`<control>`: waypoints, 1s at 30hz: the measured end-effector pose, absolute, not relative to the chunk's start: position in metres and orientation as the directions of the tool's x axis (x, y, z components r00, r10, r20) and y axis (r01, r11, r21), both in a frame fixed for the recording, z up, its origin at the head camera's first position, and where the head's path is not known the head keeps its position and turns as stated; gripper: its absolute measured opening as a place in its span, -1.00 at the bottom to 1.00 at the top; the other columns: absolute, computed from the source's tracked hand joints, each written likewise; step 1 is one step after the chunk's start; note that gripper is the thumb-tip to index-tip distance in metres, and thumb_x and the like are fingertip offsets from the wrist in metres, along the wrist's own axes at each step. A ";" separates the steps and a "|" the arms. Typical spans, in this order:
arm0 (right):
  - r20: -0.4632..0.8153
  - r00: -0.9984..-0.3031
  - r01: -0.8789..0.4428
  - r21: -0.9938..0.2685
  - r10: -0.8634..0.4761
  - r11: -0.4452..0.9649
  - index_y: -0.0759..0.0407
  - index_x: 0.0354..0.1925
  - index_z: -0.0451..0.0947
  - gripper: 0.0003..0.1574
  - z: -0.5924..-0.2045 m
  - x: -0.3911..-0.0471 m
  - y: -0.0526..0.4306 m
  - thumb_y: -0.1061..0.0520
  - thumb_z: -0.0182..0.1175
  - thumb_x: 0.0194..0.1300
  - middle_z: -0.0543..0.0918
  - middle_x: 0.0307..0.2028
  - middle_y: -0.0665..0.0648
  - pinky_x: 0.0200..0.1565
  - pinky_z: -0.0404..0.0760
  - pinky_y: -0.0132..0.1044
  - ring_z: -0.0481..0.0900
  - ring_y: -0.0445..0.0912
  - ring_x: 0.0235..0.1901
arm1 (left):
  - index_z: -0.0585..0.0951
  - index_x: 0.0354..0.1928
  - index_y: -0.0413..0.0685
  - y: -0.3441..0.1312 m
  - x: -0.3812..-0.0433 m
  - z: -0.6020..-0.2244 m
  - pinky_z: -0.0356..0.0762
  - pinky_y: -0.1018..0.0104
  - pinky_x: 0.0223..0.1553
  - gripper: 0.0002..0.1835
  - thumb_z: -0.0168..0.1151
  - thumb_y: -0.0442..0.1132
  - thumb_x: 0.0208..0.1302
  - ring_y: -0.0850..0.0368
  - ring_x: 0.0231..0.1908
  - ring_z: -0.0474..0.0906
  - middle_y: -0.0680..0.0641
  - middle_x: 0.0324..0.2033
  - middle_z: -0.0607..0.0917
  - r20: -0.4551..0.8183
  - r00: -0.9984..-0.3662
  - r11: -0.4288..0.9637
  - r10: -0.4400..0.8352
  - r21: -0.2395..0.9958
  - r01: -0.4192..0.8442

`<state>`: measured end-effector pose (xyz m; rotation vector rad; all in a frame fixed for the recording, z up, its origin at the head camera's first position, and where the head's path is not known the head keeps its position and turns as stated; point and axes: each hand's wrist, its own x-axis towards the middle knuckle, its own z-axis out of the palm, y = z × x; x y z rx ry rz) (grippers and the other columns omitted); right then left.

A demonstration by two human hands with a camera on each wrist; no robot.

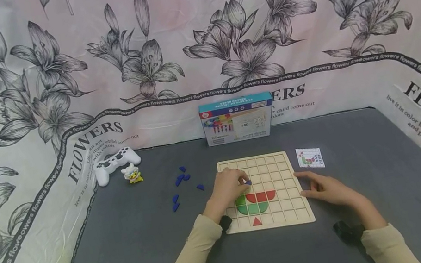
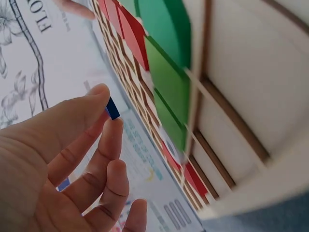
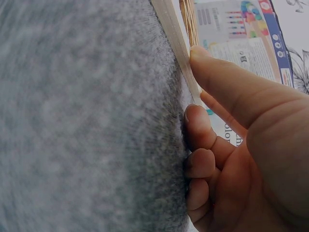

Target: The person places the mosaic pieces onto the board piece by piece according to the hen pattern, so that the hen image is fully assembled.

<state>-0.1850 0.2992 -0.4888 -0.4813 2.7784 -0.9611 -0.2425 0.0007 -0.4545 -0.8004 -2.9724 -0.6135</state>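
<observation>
My left hand [image 1: 229,186] is over the left part of a wooden grid board [image 1: 280,166]. Between thumb and fingertips it pinches a small blue tile [image 2: 112,108]. Another patch of blue shows behind the fingers in the left wrist view; what it is I cannot tell. Below that hand, green tiles [image 1: 253,208], red tiles [image 1: 262,196] and a red triangle [image 1: 257,221] lie in the board's cells. At the board's right edge, my right hand [image 1: 328,189] touches the rim with thumb and fingers, the other fingers loosely bent in the right wrist view.
Several blue tiles [image 1: 181,179] lie scattered left of the board. A small pattern card [image 1: 310,158] is to its right. Behind stands a toy box [image 1: 238,119] against the flowered cloth. A white game controller [image 1: 116,164] and a small figurine [image 1: 132,173] sit at the far left.
</observation>
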 end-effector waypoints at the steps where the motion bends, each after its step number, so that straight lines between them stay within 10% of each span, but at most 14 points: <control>1: -0.048 -0.935 -0.247 -0.624 -0.352 0.741 0.04 0.29 0.26 -0.25 -0.490 -0.185 0.299 -0.10 0.22 0.20 0.37 -0.58 -0.05 -0.57 0.26 -0.41 0.25 -0.29 -0.65 | 0.71 -0.34 0.16 0.004 -0.242 -0.455 0.39 0.16 -0.16 -0.89 0.37 -0.08 0.06 0.25 -0.40 0.42 0.19 -0.55 0.62 0.097 -0.868 0.793 0.488 0.366 0.487; 30: -0.026 -0.931 -0.264 -0.637 -0.363 0.724 0.05 0.28 0.27 -0.30 -0.493 -0.184 0.301 -0.06 0.21 0.22 0.39 -0.55 -0.05 -0.57 0.27 -0.40 0.25 -0.30 -0.65 | 0.72 -0.38 0.12 0.059 -0.247 -0.462 0.35 0.26 -0.15 -0.92 0.37 -0.11 0.07 0.25 -0.33 0.45 0.20 -0.43 0.68 -0.049 -0.821 0.761 0.569 0.411 0.502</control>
